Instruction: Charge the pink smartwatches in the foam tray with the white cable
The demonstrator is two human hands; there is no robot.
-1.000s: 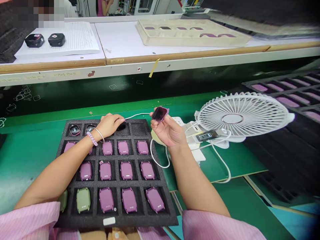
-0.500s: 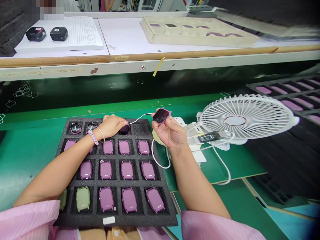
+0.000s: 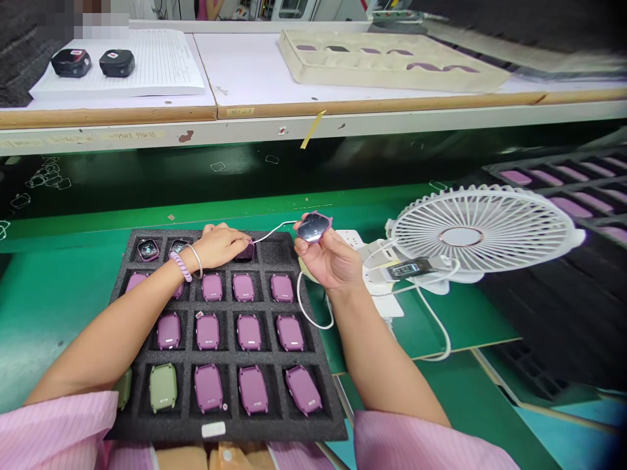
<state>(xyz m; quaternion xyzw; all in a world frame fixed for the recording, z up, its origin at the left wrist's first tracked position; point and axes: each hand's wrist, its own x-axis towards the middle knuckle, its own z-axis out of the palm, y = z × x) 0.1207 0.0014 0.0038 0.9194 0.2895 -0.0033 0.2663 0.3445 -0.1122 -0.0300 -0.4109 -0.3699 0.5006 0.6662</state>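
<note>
Between the fingers and thumb of my right hand (image 3: 337,258) is a purple-cased smartwatch (image 3: 314,227), its dark glossy screen facing up. A thin white cable (image 3: 274,230) runs to the far side of this watch; its end there is hidden by the fingers. My left hand (image 3: 220,247) reaches over the black foam tray (image 3: 214,412), fingers bent together, with fingertips on a dark-screened smartwatch (image 3: 245,253) in the back row. Two other watches with lit screens, one a lit watch (image 3: 147,249), lie left of it. Several purple watch cases (image 3: 249,333) and green cases (image 3: 163,388) fill the nearer rows, backs up.
On the right stands a white fan (image 3: 460,236), beside a white power strip (image 3: 386,287) and a small meter (image 3: 409,268) with looping cables. A raised shelf (image 3: 255,65) at the back carries a pale tray (image 3: 343,73), papers and two black cases (image 3: 116,63).
My right hand has tilted the smartwatch and shifted it slightly left, so its screen now reflects light. My left hand stays almost still at the back row.
</note>
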